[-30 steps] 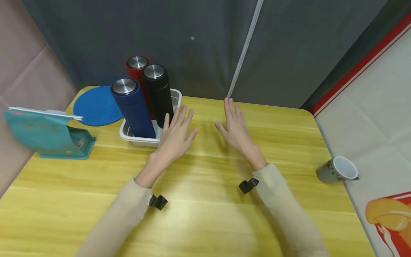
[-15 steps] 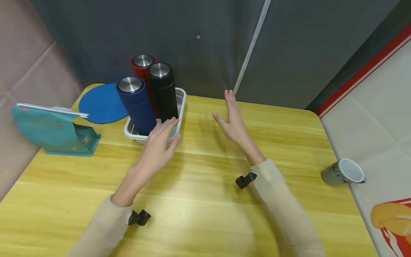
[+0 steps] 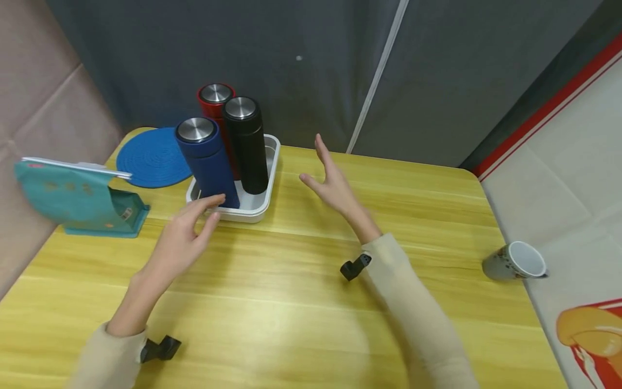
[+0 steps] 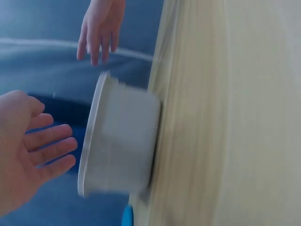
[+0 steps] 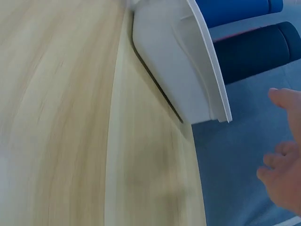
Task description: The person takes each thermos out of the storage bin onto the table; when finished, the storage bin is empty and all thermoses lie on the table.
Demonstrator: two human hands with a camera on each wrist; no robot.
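A yellow wooden table (image 3: pixel 301 302) stands before a dark grey curtain. Three flasks stand upright in one white tray (image 3: pixel 252 210): a blue flask (image 3: pixel 206 162), a black flask (image 3: pixel 247 143) and a red flask (image 3: pixel 214 105) behind them. The left hand (image 3: pixel 182 240) hovers just before the tray, fingers loosely spread, holding nothing. The right hand (image 3: pixel 330 186) is raised beside the tray, flat and empty. A blue mat (image 3: pixel 153 158), teal pouch (image 3: pixel 73 200) and tipped mug (image 3: pixel 515 261) lie around
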